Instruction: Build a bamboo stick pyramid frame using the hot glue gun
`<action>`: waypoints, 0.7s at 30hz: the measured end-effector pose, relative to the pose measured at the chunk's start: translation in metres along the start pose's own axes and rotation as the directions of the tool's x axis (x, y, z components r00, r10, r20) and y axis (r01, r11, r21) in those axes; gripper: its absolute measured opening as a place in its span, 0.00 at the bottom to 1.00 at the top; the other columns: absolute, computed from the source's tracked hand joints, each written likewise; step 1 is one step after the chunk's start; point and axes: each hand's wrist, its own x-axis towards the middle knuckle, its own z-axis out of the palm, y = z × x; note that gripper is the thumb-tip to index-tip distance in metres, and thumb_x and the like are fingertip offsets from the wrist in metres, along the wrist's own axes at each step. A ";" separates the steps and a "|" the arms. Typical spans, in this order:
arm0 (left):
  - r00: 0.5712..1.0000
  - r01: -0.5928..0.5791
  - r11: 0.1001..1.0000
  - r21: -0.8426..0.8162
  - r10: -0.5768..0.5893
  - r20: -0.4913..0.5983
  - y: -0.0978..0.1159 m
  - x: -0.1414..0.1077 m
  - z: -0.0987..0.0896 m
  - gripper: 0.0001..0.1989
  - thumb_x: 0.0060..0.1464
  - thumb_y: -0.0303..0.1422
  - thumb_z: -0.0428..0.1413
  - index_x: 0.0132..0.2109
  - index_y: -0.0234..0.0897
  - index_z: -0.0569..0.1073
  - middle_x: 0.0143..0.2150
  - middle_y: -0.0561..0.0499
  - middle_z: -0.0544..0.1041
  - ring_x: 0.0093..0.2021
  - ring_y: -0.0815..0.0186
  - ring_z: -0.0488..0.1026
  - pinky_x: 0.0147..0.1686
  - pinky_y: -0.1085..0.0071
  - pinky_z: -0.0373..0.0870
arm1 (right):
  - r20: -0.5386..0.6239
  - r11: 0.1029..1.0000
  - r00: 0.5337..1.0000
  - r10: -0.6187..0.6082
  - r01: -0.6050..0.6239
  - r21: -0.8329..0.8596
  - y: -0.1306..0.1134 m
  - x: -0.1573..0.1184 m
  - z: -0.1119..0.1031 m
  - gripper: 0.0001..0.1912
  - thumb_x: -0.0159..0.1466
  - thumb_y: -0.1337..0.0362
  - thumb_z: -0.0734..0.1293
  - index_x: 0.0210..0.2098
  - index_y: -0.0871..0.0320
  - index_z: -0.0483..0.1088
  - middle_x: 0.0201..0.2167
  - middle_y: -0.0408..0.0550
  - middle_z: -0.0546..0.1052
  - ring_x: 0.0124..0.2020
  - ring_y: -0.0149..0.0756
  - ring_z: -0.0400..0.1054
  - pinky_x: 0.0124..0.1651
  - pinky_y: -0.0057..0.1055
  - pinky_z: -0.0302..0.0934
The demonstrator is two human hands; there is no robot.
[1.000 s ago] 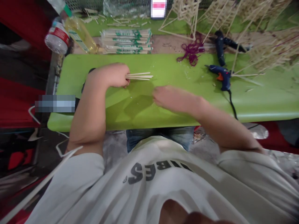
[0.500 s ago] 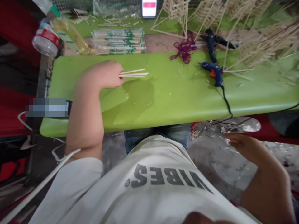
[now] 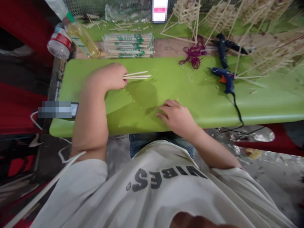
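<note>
My left hand (image 3: 116, 76) is closed round a few thin wooden sticks (image 3: 140, 76), whose ends point right over the green board (image 3: 175, 76). Near the board's front edge, my right hand (image 3: 175, 115) has its fingers apart and holds nothing. Farther right lies a blue glue gun (image 3: 226, 80) with an orange trigger and a black cord. Wrapped chopsticks (image 3: 130, 44) lie behind my left hand. A tangle of purple cord (image 3: 193, 57) is at the board's back edge.
A yellow liquid bottle (image 3: 83, 41) and a clear plastic jar (image 3: 59, 42) are at the back left. Lattice stick structures (image 3: 273, 53) stand at the back right, near a black tool (image 3: 222, 50). A phone (image 3: 59, 109) is beside my left forearm.
My right hand has come up from below the board's right front side to over its front middle. My left hand still holds the sticks. The view has shifted slightly.
</note>
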 end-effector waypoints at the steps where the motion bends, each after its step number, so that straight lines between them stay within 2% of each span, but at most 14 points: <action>1: 1.000 0.013 1.000 -0.005 -0.013 0.002 -0.002 -0.001 -0.001 0.16 0.69 0.43 0.62 0.57 0.45 0.88 0.36 0.44 0.78 0.39 0.51 0.76 0.41 0.57 0.67 | 0.038 1.000 0.999 0.028 -0.028 0.006 -0.008 0.008 0.001 0.17 0.86 0.62 0.67 0.58 0.61 0.89 0.60 0.63 0.86 0.59 0.54 0.83 0.56 0.42 0.75; 3: 1.000 0.024 1.000 -0.007 -0.024 0.005 -0.005 -0.002 -0.003 0.17 0.70 0.43 0.61 0.58 0.45 0.88 0.36 0.43 0.78 0.39 0.49 0.77 0.41 0.56 0.68 | 0.071 0.997 0.995 0.069 -0.070 0.016 -0.016 0.016 0.003 0.18 0.87 0.63 0.66 0.59 0.63 0.89 0.59 0.62 0.86 0.56 0.52 0.83 0.54 0.41 0.73; 6: 1.000 0.000 1.000 0.009 0.000 -0.018 -0.009 -0.003 -0.004 0.17 0.71 0.41 0.58 0.55 0.39 0.88 0.38 0.41 0.79 0.36 0.53 0.72 0.39 0.56 0.64 | 0.055 0.992 0.991 0.122 -0.123 0.021 -0.019 0.021 0.007 0.18 0.87 0.63 0.67 0.59 0.64 0.89 0.59 0.63 0.86 0.52 0.52 0.84 0.51 0.41 0.72; 8: 0.999 -0.005 1.000 0.009 0.006 -0.041 -0.012 -0.001 -0.002 0.18 0.72 0.43 0.58 0.54 0.37 0.88 0.39 0.40 0.79 0.36 0.55 0.70 0.40 0.56 0.63 | 0.043 0.991 0.990 0.134 -0.135 0.014 -0.019 0.024 0.009 0.17 0.87 0.64 0.67 0.58 0.64 0.89 0.58 0.64 0.86 0.50 0.51 0.84 0.49 0.41 0.70; 11: 0.999 0.000 1.000 -0.028 -0.001 -0.036 -0.017 0.004 0.004 0.20 0.72 0.48 0.60 0.56 0.42 0.88 0.37 0.41 0.79 0.39 0.52 0.71 0.44 0.55 0.65 | 0.044 0.993 0.992 0.114 -0.114 -0.017 -0.022 0.028 0.010 0.19 0.86 0.68 0.64 0.55 0.63 0.89 0.55 0.64 0.86 0.49 0.51 0.84 0.44 0.41 0.67; 14: 1.000 -0.001 0.997 -0.083 0.000 -0.016 -0.019 0.006 0.006 0.20 0.71 0.51 0.61 0.57 0.46 0.89 0.34 0.41 0.77 0.41 0.48 0.73 0.46 0.55 0.66 | 0.069 0.987 0.990 0.122 -0.113 -0.113 -0.027 0.030 0.010 0.21 0.85 0.71 0.60 0.58 0.65 0.87 0.57 0.65 0.86 0.49 0.52 0.85 0.38 0.41 0.60; 17: 1.000 0.001 0.997 -0.077 -0.002 -0.011 -0.017 0.005 0.005 0.17 0.70 0.47 0.61 0.55 0.44 0.87 0.32 0.42 0.76 0.39 0.50 0.72 0.43 0.56 0.65 | 0.084 0.973 0.989 0.122 -0.103 -0.207 -0.029 0.034 0.012 0.23 0.85 0.73 0.57 0.63 0.66 0.83 0.60 0.68 0.86 0.52 0.53 0.85 0.36 0.40 0.56; 21: 1.000 -0.005 1.000 -0.016 0.004 -0.022 -0.014 0.000 0.001 0.13 0.70 0.40 0.59 0.50 0.39 0.84 0.33 0.44 0.75 0.33 0.57 0.68 0.36 0.58 0.60 | 0.045 0.968 0.998 0.045 -0.032 -0.250 -0.024 0.034 0.020 0.23 0.85 0.72 0.56 0.61 0.65 0.82 0.58 0.70 0.85 0.52 0.53 0.83 0.39 0.39 0.60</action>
